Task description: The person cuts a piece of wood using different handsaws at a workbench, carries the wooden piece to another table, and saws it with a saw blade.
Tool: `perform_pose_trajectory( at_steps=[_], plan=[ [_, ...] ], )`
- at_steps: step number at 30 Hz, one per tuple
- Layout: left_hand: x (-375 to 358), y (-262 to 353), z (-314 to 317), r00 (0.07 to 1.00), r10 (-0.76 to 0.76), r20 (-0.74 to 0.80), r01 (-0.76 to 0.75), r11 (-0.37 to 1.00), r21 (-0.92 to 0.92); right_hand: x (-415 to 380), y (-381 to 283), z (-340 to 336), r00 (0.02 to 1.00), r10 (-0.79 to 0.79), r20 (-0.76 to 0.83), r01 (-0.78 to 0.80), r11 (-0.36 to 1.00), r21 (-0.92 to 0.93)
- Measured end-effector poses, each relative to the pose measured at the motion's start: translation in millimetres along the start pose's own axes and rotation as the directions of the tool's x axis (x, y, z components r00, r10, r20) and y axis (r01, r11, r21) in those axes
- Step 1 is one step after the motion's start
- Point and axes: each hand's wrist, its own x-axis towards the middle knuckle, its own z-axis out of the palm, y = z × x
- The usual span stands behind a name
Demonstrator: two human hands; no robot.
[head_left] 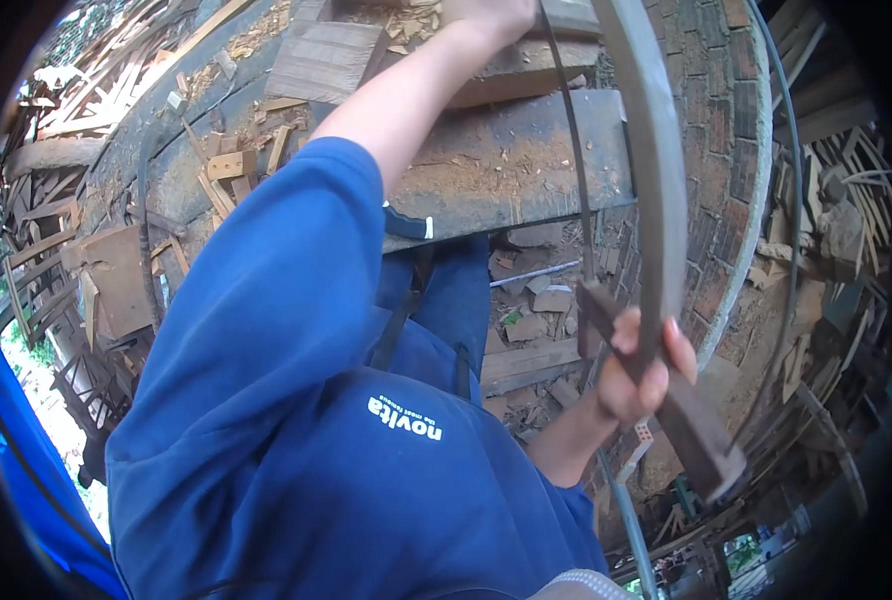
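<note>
My right hand (648, 370) is closed around a wooden frame saw (651, 170), where its long beam meets the end crosspiece. The thin dark blade (572, 130) runs along the left side of the beam, and a cord (794, 180) curves along the right side to the crosspiece's lower end. My left arm stretches up and across. My left hand (491, 12) lies at the top edge of the view by a wooden block (526, 78); its fingers are cut off. The saw's far end is also out of view.
A wide board (516, 150) strewn with sawdust lies before me, with another wood block (326, 60) at its far left. A small block with holes (231, 165) and offcuts lie left. Brick paving (711, 110) runs at right, with scrap wood piles (851, 200) beyond.
</note>
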Motion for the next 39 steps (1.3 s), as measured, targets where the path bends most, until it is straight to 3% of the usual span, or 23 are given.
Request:
perform_pose_trajectory(
  at_steps=[2,6,12,14,16,21,24,26,29,33,39],
  plan=[
    [4,2,-4,0.994,-0.019,0.108,0.017,0.999,0.027,-1,5,11,1.000,0.001,-0.001,-0.001,1.000,-0.018],
    [6,-1,3,0.996,-0.022,0.089,0.015,0.997,0.076,-53,19,7,1.000,0.020,0.016,-0.020,1.000,-0.016],
    [6,0,2,0.998,-0.015,0.064,0.013,0.999,0.035,-106,-35,-13,0.999,0.009,0.050,-0.004,0.996,-0.094],
    [5,-5,1,0.997,-0.012,0.078,0.011,1.000,0.012,-110,-36,-13,0.998,-0.006,0.066,0.012,0.996,-0.090],
    [9,-9,4,0.996,0.087,0.029,-0.086,0.996,-0.034,-104,-30,-7,0.999,-0.005,-0.052,0.005,1.000,-0.006],
    [21,-8,0,0.996,-0.003,0.093,0.005,1.000,-0.019,-72,-44,-5,1.000,0.025,0.008,-0.024,0.997,-0.076],
    [20,-5,-3,0.994,-0.012,0.106,0.013,1.000,-0.012,-77,-47,0,0.999,0.017,-0.044,-0.022,0.991,-0.134],
    [21,-5,-5,0.997,0.009,0.082,-0.008,1.000,-0.022,-86,-48,-6,0.999,0.039,-0.023,-0.041,0.993,-0.112],
    [9,-2,-9,0.996,0.040,0.076,-0.039,0.999,-0.010,-100,-55,-8,0.989,0.121,-0.084,-0.111,0.988,0.110],
    [11,-7,-2,0.990,0.107,0.091,-0.105,0.994,-0.024,-110,-51,1,0.999,-0.037,-0.040,0.036,0.999,-0.006],
    [16,-13,3,0.995,0.037,0.091,-0.030,0.997,-0.068,-81,-55,17,0.999,-0.034,0.025,0.036,0.993,-0.116]
  ],
)
